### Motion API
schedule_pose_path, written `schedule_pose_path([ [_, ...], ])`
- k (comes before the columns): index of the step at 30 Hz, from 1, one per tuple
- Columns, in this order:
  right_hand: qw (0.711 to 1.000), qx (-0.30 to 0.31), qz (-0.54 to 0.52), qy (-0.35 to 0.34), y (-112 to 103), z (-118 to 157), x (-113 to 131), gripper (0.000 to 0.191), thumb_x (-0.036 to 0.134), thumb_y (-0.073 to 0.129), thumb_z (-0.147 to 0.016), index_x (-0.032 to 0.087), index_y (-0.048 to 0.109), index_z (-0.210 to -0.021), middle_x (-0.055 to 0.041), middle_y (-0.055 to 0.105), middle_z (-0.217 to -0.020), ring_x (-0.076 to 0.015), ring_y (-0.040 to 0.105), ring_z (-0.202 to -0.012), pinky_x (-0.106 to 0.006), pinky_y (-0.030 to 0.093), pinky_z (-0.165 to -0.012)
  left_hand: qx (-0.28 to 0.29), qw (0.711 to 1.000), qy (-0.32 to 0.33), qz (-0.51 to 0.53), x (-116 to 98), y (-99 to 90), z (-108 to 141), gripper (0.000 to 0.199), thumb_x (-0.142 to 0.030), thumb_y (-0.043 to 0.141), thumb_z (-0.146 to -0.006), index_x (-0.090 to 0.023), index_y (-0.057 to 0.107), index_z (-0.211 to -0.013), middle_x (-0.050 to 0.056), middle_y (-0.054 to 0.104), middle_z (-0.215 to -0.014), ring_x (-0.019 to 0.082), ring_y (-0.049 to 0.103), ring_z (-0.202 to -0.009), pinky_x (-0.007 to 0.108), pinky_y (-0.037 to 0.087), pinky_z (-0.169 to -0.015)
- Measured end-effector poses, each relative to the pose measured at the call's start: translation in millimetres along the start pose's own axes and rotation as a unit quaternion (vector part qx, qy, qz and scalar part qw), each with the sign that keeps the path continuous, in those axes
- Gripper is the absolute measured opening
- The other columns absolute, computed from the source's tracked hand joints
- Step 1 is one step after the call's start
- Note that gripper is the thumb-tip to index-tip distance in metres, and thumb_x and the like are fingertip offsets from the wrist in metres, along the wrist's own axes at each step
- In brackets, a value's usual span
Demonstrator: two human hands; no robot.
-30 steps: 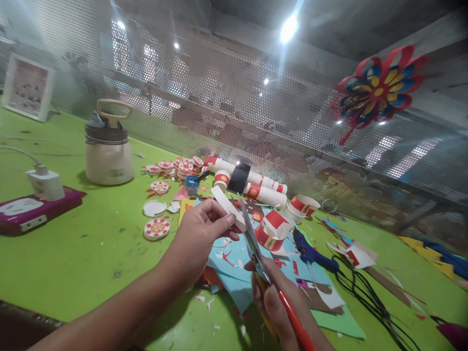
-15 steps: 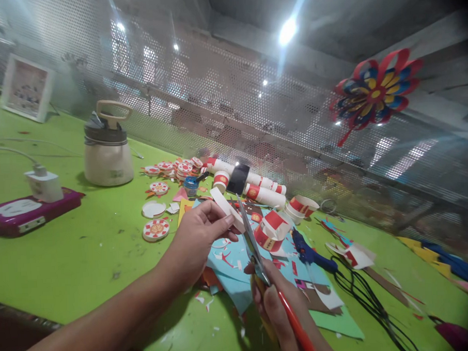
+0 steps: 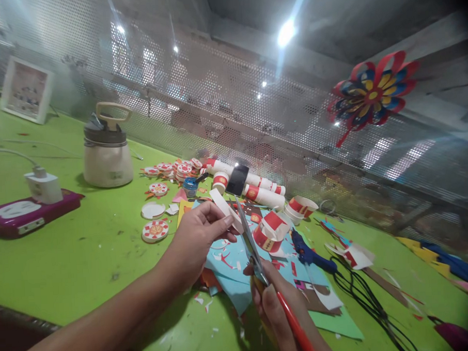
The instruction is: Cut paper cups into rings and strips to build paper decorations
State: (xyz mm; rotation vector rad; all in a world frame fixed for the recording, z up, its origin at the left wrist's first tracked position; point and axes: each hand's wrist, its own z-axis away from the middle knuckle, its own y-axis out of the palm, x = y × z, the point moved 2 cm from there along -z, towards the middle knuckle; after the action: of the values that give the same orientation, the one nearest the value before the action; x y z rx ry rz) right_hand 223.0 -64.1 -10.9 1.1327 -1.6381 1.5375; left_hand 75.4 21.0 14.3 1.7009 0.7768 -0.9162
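Note:
Between thumb and fingers, my left hand [image 3: 205,233] pinches a curved white paper strip [image 3: 220,203]. My right hand [image 3: 276,303] is closed round the red and yellow handles of the scissors [image 3: 251,247]. Their blades point up and away, slightly parted, beside the strip's right end; whether they touch it I cannot tell. Beneath both hands lie light blue paper sheets [image 3: 232,263] scattered with red and white scraps. A cut red and white paper cup [image 3: 270,233] sits just right of the blades.
A blue glue gun [image 3: 309,252] with a black cord lies on the right. Stacked paper cups [image 3: 264,195] and a phone [image 3: 237,178] are behind the sheets. Round red and white cutouts [image 3: 155,230], a sprayer bottle [image 3: 108,155] and a purple power strip [image 3: 34,210] occupy the left.
Almost nothing differs. The view has shifted very slightly; both hands keep the same hold on the paper strip and the scissors.

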Motion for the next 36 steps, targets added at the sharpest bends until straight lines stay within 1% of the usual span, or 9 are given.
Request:
schedule_pose_path([
  [2,1.0,-0.002,0.013,-0.002,-1,0,-2,0.056,0.072,0.03,-0.083,0.02,0.049,-0.094,0.0041,0.035,-0.061,-0.0097,0.031,-0.048,-0.021,0.024,-0.041,0.0,1.0,-0.001,-0.003,0,0.1,0,0.017,-0.018,0.069,-0.07,-0.014,0.054,-0.062,0.003,0.065,-0.064,0.012,0.059,-0.056,0.024,0.048,-0.058],
  [4,1.0,-0.006,0.02,0.002,-2,1,-5,0.057,0.072,0.031,-0.083,0.02,0.05,-0.096,0.0034,0.037,-0.062,-0.0097,0.032,-0.048,-0.02,0.025,-0.041,-0.002,1.0,0.0,-0.005,0,-0.1,0,0.017,-0.018,0.068,-0.071,-0.014,0.054,-0.063,0.003,0.065,-0.064,0.012,0.059,-0.056,0.024,0.048,-0.058],
  [11,1.0,-0.01,-0.003,0.024,-5,3,-11,0.059,0.072,0.037,-0.081,0.02,0.054,-0.105,0.002,0.044,-0.064,-0.01,0.043,-0.048,-0.02,0.037,-0.043,0.007,1.0,0.004,-0.011,2,-1.4,-2,0.016,-0.019,0.067,-0.073,-0.014,0.054,-0.065,0.003,0.065,-0.063,0.011,0.059,-0.056,0.023,0.047,-0.058],
  [15,1.0,-0.012,0.002,0.014,-6,1,-16,0.062,0.073,0.037,-0.081,0.019,0.056,-0.106,0.0004,0.047,-0.066,-0.0116,0.045,-0.052,-0.021,0.04,-0.046,0.005,1.0,0.007,-0.004,2,-1.1,-3,0.016,-0.018,0.067,-0.072,-0.014,0.053,-0.065,0.003,0.065,-0.065,0.011,0.06,-0.057,0.023,0.048,-0.058],
  [19,1.0,-0.007,0.005,-0.002,-5,-2,-20,0.065,0.073,0.033,-0.082,0.018,0.057,-0.107,-0.0007,0.048,-0.066,-0.013,0.044,-0.054,-0.023,0.039,-0.048,0.002,1.0,0.001,-0.003,2,-0.8,-2,0.016,-0.017,0.066,-0.073,-0.013,0.053,-0.065,0.002,0.065,-0.065,0.011,0.06,-0.056,0.024,0.048,-0.058],
  [25,0.999,0.002,0.016,-0.035,-3,1,-8,0.06,0.068,0.03,-0.086,0.018,0.053,-0.109,0.0003,0.046,-0.065,-0.0123,0.041,-0.051,-0.023,0.035,-0.045,-0.005,1.0,0.013,-0.013,-2,-3.5,-2,0.013,-0.017,0.065,-0.075,-0.013,0.055,-0.068,0.003,0.068,-0.068,0.01,0.059,-0.057,0.022,0.047,-0.057],
  [30,0.998,-0.012,0.037,-0.047,-1,2,1,0.057,0.068,0.03,-0.086,0.019,0.053,-0.104,-0.0022,0.051,-0.071,-0.0119,0.042,-0.052,-0.024,0.032,-0.045,-0.015,1.0,0.015,-0.001,-3,-5.1,-2,0.013,-0.017,0.064,-0.077,-0.013,0.054,-0.068,0.001,0.066,-0.066,0.009,0.057,-0.057,0.02,0.046,-0.057],
  [32,0.998,-0.017,0.035,-0.04,0,2,2,0.059,0.07,0.029,-0.085,0.019,0.054,-0.101,-0.0035,0.052,-0.074,-0.0126,0.044,-0.054,-0.023,0.034,-0.045,-0.02,1.0,0.012,0.003,-3,-5.2,-2,0.014,-0.017,0.064,-0.077,-0.014,0.053,-0.069,0.0,0.065,-0.065,0.008,0.056,-0.058,0.02,0.045,-0.058],
  [36,0.999,-0.032,0.023,-0.03,1,1,2,0.062,0.073,0.029,-0.082,0.019,0.055,-0.097,-0.0045,0.05,-0.074,-0.0169,0.049,-0.063,-0.025,0.039,-0.048,-0.021,1.0,0.006,0.004,-2,-4.7,-2,0.014,-0.018,0.064,-0.077,-0.014,0.053,-0.07,0.0,0.065,-0.068,0.009,0.055,-0.059,0.021,0.045,-0.059],
])
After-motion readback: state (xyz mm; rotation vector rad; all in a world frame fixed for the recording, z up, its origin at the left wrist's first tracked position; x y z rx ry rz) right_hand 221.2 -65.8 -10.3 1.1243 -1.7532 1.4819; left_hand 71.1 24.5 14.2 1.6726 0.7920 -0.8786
